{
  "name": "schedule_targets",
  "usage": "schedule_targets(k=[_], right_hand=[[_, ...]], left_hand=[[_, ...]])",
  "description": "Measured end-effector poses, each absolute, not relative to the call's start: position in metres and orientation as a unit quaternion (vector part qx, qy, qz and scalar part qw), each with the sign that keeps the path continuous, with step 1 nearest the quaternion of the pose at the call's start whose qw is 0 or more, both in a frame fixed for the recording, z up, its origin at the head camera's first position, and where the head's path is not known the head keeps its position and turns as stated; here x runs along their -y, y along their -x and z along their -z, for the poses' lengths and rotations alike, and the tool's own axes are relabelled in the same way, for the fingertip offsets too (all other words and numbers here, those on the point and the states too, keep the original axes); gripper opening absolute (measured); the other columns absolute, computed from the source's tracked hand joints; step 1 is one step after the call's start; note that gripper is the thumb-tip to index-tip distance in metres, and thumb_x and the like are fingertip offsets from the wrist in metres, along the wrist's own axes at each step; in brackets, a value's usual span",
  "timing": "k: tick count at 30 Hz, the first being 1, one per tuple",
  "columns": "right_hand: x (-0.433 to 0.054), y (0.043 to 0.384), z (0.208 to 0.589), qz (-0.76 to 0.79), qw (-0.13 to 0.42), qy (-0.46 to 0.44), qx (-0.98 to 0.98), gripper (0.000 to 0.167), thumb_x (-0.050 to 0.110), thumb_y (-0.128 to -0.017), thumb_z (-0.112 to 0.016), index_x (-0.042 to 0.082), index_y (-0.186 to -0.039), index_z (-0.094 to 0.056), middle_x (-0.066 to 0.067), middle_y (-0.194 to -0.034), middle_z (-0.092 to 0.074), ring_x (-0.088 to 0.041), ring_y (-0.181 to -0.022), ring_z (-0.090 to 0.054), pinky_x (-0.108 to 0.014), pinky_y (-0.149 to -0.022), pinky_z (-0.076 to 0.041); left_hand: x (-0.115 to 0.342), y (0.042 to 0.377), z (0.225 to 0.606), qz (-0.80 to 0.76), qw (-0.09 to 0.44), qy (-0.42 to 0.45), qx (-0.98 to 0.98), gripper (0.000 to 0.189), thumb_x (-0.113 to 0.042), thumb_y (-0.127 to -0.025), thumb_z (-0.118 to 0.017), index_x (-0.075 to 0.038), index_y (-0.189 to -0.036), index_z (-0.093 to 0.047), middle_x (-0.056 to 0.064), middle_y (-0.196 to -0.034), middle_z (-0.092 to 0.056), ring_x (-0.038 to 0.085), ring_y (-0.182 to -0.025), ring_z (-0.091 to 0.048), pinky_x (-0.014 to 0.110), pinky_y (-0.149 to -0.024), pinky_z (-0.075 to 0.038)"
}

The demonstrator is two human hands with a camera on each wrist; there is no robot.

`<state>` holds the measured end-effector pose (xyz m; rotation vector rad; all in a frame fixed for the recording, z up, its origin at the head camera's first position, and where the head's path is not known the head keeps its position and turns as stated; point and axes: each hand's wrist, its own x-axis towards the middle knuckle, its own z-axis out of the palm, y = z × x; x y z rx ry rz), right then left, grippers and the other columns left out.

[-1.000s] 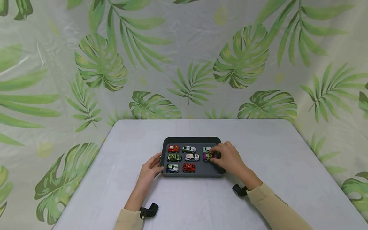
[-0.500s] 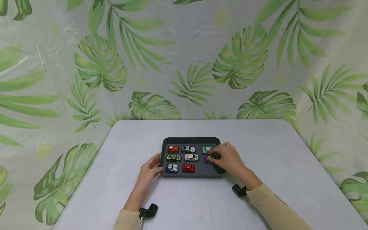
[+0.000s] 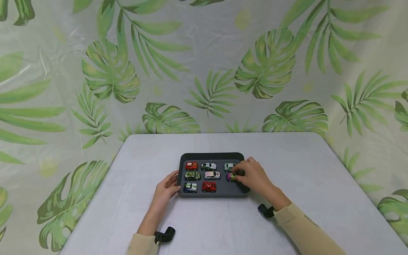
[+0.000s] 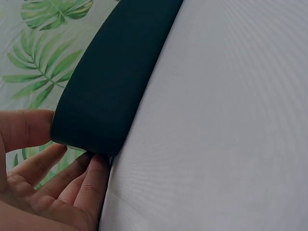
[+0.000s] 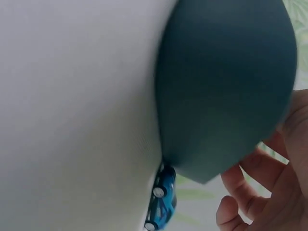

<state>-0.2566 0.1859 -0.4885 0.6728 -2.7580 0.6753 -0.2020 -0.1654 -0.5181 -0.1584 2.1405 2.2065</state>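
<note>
A dark grey rectangular tray [image 3: 224, 188] holds several small toy cars in rows. My right hand [image 3: 255, 176] reaches over its right side and pinches a purple and yellow-green toy car [image 3: 230, 177], which the fingertips partly cover. Just behind it is a mint-green toy car [image 3: 228, 166], close to the index finger. At the tray's left side, my left hand [image 3: 163, 194] holds the wall. The left wrist view has the thumb at the rim and the other fingers [image 4: 96, 180] against the outside. The right wrist view does not show the pinched car.
Left and centre in the tray sit a red car [image 3: 191, 166], a white-pink car [image 3: 212, 175], a camouflage car [image 3: 192, 176] and others. A blue toy car [image 5: 162, 199] is beside the tray in the right wrist view. White cloth covers the table [image 3: 287, 152].
The purple toy car has shifted slightly right and lower, and less of it shows beyond my right fingertips. My left hand keeps its place at the tray.
</note>
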Motion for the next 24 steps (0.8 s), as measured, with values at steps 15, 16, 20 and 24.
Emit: schedule_targets(k=[15,16,20,24], right_hand=[[-0.237,0.271,0.47,-0.293,0.156,-0.198,0.922,0.027,0.015,-0.086,-0.08,0.014,-0.113,-0.077,-0.001,-0.109,-0.072,-0.028,-0.102,-0.055,-0.05,-0.083,-0.047],[-0.24,0.272,0.47,-0.292,0.156,-0.199,0.922,0.028,0.014,-0.086,-0.08,0.014,-0.114,-0.077,-0.002,-0.11,-0.072,-0.029,-0.103,-0.055,-0.051,-0.083,-0.047],[-0.247,0.279,0.473,-0.287,0.143,-0.206,0.924,0.03,0.014,-0.087,-0.08,0.013,-0.116,-0.076,-0.005,-0.114,-0.072,-0.032,-0.106,-0.055,-0.054,-0.086,-0.046],[-0.251,0.285,0.478,-0.27,0.116,-0.216,0.931,0.033,0.012,-0.087,-0.078,0.012,-0.12,-0.074,-0.008,-0.118,-0.07,-0.037,-0.114,-0.053,-0.056,-0.093,-0.044]], left_hand=[[0.167,0.201,0.52,-0.721,0.04,0.048,-0.69,0.061,0.005,-0.092,-0.061,-0.015,-0.148,-0.051,0.017,-0.149,-0.047,0.028,-0.137,-0.046,0.036,-0.102,-0.047],[0.167,0.201,0.52,-0.721,0.04,0.048,-0.69,0.061,0.005,-0.092,-0.061,-0.015,-0.148,-0.051,0.017,-0.149,-0.047,0.028,-0.137,-0.046,0.036,-0.102,-0.047],[0.167,0.201,0.521,-0.719,0.036,0.044,-0.693,0.061,0.005,-0.092,-0.06,-0.015,-0.149,-0.051,0.017,-0.149,-0.047,0.028,-0.137,-0.046,0.038,-0.103,-0.046],[0.166,0.202,0.52,-0.72,0.033,0.044,-0.691,0.061,0.005,-0.091,-0.061,-0.014,-0.148,-0.051,0.018,-0.149,-0.047,0.029,-0.137,-0.046,0.038,-0.103,-0.046]])
